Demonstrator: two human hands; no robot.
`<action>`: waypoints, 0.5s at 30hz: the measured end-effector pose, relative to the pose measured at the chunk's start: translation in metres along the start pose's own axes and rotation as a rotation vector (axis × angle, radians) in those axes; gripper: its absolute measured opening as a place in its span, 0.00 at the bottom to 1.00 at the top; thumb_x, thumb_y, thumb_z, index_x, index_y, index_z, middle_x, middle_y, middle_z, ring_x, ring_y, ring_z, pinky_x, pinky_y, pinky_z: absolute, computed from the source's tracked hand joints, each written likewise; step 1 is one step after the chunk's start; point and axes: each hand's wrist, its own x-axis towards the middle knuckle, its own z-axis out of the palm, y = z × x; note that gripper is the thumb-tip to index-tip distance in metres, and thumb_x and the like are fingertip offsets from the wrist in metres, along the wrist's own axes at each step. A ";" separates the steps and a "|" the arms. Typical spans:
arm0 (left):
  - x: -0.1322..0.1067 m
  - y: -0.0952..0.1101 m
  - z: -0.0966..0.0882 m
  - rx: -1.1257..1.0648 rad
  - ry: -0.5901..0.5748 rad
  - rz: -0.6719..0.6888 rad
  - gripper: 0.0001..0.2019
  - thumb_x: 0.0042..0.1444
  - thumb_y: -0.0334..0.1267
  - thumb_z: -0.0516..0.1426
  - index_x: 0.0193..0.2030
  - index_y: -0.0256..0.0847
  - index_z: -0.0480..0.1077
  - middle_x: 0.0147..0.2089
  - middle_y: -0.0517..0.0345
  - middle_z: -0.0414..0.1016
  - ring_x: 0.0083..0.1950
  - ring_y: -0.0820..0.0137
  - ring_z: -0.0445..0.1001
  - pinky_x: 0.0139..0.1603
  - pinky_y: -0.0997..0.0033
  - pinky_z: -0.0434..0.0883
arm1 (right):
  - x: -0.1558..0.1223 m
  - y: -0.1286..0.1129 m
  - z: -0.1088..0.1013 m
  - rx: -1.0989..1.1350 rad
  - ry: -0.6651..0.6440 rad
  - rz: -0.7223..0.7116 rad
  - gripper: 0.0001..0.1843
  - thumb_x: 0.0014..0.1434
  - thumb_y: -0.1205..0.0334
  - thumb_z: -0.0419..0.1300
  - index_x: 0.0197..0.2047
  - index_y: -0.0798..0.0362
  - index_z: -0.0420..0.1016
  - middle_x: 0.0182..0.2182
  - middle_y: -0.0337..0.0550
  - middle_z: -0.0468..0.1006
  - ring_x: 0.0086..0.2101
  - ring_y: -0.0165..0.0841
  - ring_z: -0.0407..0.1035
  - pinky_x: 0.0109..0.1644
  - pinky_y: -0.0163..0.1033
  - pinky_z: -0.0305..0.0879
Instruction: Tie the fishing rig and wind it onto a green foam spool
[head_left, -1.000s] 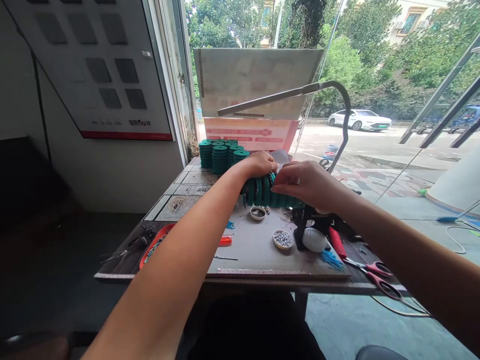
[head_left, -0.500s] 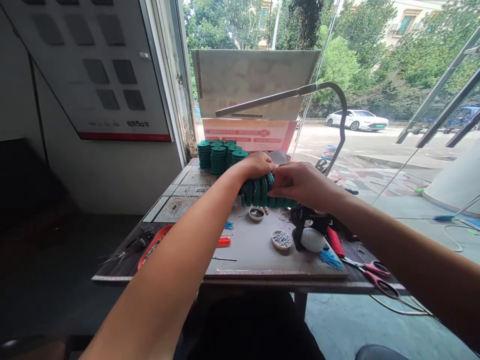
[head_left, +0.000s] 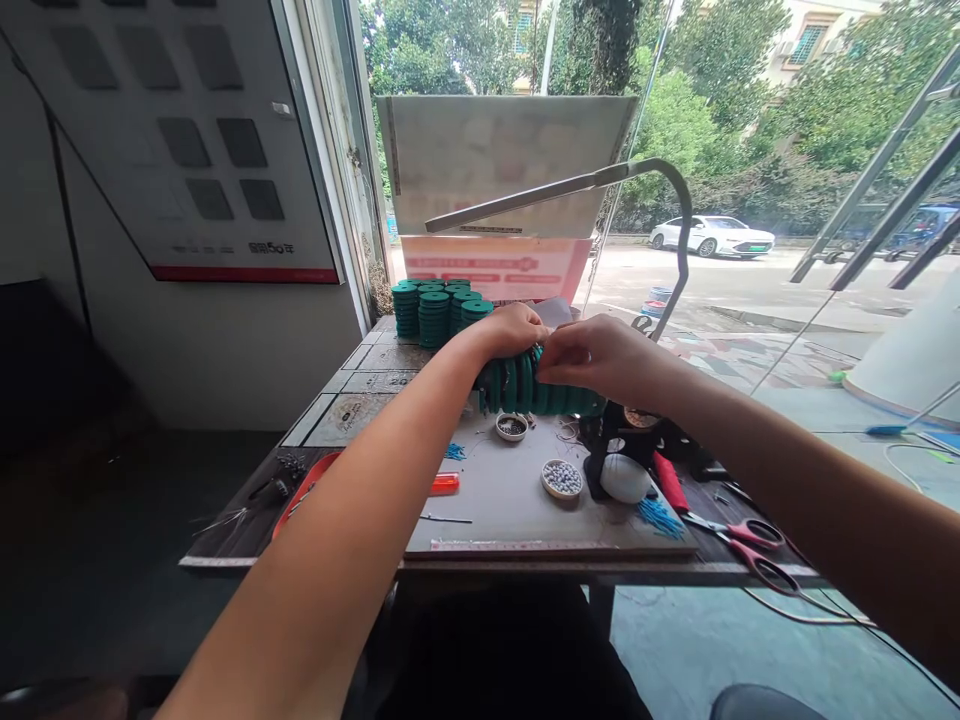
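A row of green spools (head_left: 562, 400) lies on its side above the middle of the table, below both hands. My left hand (head_left: 514, 328) reaches over the left end of this row, its fingers closed near the tops of the spools. Close beside it on the right is my right hand (head_left: 592, 355), thumb and fingers pinched together against the row. Whatever is between the fingertips of either hand is too small or hidden to make out. A black stand (head_left: 600, 450) with a white rounded part (head_left: 626, 478) is under the right wrist.
Stacked green spools (head_left: 435, 315) stand at the back left. On the board are a dish of dark beads (head_left: 512, 427), a dish of pale beads (head_left: 562, 479) and an orange-red tool (head_left: 445, 484). Scissors (head_left: 757, 545) lie at right. A grey bent arm (head_left: 682, 230) arches above.
My right hand has shifted slightly left and up along the spools, its fingers more curled. My left hand stays nearly in place. The whole view has shifted a little.
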 end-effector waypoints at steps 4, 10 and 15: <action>-0.002 0.001 0.000 -0.002 0.007 -0.011 0.11 0.45 0.36 0.54 0.16 0.38 0.62 0.17 0.66 0.61 0.23 0.82 0.56 0.30 0.76 0.56 | 0.001 -0.001 0.000 0.013 -0.026 0.002 0.11 0.50 0.64 0.56 0.34 0.65 0.72 0.24 0.34 0.65 0.21 0.05 0.52 0.26 0.15 0.46; -0.003 0.001 -0.001 0.017 0.015 -0.015 0.08 0.45 0.34 0.54 0.18 0.37 0.66 0.17 0.66 0.62 0.22 0.82 0.56 0.30 0.77 0.56 | 0.004 -0.002 -0.001 -0.048 0.001 0.049 0.10 0.50 0.65 0.57 0.34 0.64 0.72 0.23 0.34 0.64 0.21 0.06 0.50 0.26 0.16 0.43; -0.008 0.002 -0.002 0.079 0.095 0.011 0.09 0.48 0.38 0.53 0.25 0.38 0.71 0.22 0.63 0.69 0.26 0.80 0.61 0.34 0.77 0.60 | -0.028 -0.011 0.024 -0.234 0.239 -0.040 0.12 0.55 0.60 0.56 0.35 0.60 0.74 0.32 0.39 0.67 0.32 0.09 0.57 0.36 0.15 0.49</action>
